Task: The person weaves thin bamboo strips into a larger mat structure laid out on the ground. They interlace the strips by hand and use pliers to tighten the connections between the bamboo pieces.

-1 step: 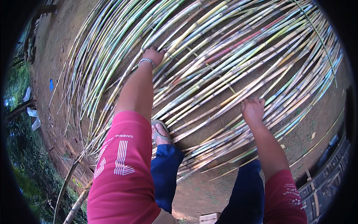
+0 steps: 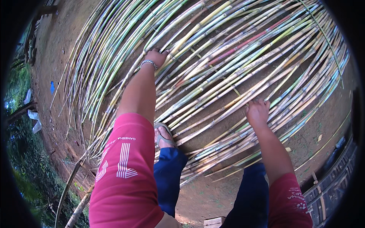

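Many long, thin bamboo poles [image 2: 224, 89], green, yellowish and tan with dark joints, lie fanned over the ground. My left hand [image 2: 156, 57], with a braided band at its wrist, is closed on a bamboo pole at the gap between the greener group and the tan group. Its palm and part of its fingers are hidden. Over to the right, my right hand [image 2: 258, 111] has its fingers curled down around a bamboo pole near the lower tan ones. The fingertips are out of sight beneath it.
My sandalled foot [image 2: 164, 137] stands among the pole ends. A slatted bamboo panel [image 2: 329, 190] lies at the lower right. Greenery [image 2: 26, 163] and white plastic scraps [image 2: 34, 114] edge the left side. One thin green pole [image 2: 323, 38] crosses the others at the upper right.
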### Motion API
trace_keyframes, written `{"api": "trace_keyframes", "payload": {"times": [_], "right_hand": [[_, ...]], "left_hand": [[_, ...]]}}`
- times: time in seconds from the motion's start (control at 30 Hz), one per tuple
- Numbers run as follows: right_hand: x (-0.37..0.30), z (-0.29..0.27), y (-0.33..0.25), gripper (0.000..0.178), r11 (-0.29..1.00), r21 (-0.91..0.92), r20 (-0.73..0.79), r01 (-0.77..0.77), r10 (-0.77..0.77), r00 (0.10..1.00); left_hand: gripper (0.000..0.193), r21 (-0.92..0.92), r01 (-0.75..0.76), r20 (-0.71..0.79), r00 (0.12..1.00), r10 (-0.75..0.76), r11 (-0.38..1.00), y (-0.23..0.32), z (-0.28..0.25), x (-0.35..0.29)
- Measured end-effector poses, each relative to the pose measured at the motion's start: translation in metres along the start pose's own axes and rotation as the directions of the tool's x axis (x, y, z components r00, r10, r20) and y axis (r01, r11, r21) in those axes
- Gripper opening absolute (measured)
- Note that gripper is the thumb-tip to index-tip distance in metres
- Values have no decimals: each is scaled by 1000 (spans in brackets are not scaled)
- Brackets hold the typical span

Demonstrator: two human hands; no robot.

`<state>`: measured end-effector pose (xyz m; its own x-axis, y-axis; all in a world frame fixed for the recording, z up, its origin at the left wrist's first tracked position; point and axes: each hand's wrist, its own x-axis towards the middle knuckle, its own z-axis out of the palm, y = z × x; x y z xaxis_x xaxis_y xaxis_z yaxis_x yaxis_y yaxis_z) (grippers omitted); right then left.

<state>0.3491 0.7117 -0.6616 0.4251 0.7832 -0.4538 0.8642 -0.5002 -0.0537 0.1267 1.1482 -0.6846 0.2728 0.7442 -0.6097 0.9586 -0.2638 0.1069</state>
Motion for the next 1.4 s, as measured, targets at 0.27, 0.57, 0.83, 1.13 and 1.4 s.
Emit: {"api": "trace_keyframes", "payload": {"times": [0.27,0.57,0.83,1.13,1.4], "right_hand": [[3,15,-10,11,987,92,-70,-130,137,988],[-5,15,-2,18,944,328,-197,-40,110,974],[-75,-14,45,24,903,429,-265,12,113,957],[-10,-46,-39,19,815,495,-383,302,-107,918],[152,-139,-138,14,735,288,-637,613,-331,696]], "left_hand": [[86,-81,38,-15,999,-39,996,-10,7,3],[114,-41,-59,97,993,63,997,-45,7,23],[113,-160,-38,98,994,54,986,-43,10,15],[98,-297,-56,-14,998,54,953,-39,14,-14],[52,102,-551,-477,704,527,828,-26,47,-132]]}}
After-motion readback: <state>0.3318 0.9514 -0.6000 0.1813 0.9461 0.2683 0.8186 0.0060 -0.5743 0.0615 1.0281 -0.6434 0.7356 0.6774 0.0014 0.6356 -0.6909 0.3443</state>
